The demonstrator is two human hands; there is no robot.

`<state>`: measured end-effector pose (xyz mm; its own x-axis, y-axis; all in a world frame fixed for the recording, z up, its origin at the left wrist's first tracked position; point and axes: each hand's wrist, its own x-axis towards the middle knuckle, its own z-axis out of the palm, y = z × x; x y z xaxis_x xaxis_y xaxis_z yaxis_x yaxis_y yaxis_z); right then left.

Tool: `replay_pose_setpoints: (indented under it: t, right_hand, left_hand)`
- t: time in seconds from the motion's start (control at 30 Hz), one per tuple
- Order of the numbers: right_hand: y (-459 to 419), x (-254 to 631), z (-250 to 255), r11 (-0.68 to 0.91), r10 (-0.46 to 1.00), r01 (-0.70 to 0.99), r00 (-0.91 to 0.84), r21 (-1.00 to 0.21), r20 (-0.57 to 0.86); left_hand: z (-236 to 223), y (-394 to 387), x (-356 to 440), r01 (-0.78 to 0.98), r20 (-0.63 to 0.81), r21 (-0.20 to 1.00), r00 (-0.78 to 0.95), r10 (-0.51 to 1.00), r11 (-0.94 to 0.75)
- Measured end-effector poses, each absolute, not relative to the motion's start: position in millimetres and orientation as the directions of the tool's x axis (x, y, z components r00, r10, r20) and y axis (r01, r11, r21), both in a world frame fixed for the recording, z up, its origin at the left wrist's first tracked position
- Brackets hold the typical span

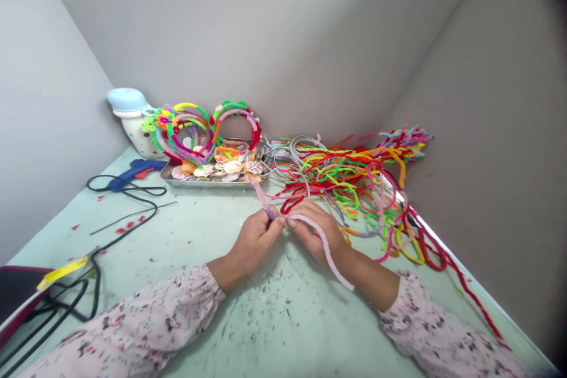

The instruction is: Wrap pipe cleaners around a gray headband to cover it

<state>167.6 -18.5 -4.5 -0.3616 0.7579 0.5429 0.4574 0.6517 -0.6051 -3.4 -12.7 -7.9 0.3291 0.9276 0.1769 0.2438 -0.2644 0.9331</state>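
Near the middle of the table, my left hand (252, 242) is closed on a pipe-cleaner-covered strip (260, 194), pink at its upper end and purple close to my fingers. Its lower part is hidden in the hand. My right hand (322, 230) pinches a pale pink pipe cleaner (326, 249), whose free length curves down over the wrist. The two sets of fingertips almost meet, and I cannot tell how the pieces join there. Just beyond the hands lies a tangled heap of coloured pipe cleaners (345, 174).
A metal tray (212, 184) of seashells (230, 167) stands at the back, with several pipe-cleaner-wrapped headbands (234, 112) on it. Left of it are a blue glue gun (130, 174), its black cord (153, 212) and a white bottle (135, 130). Grey walls enclose the table.
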Motion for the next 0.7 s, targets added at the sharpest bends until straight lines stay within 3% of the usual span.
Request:
replay_pose_setpoints:
  t: [0.43, 0.7]
  right_hand:
    - [-20.1, 166.5, -3.5, 0.663, 0.747, 0.463, -0.367, -0.588, 0.554]
    - [-21.8, 167.2, -4.6, 0.585, 0.811, 0.456, -0.319, -0.671, 0.49]
  left_hand:
    - [-7.6, -12.6, -4.2, 0.305, 0.26, 0.875, 0.358, 0.897, -0.376]
    - [-5.7, -15.6, -4.4, 0.361, 0.282, 0.836, 0.364, 0.888, -0.414]
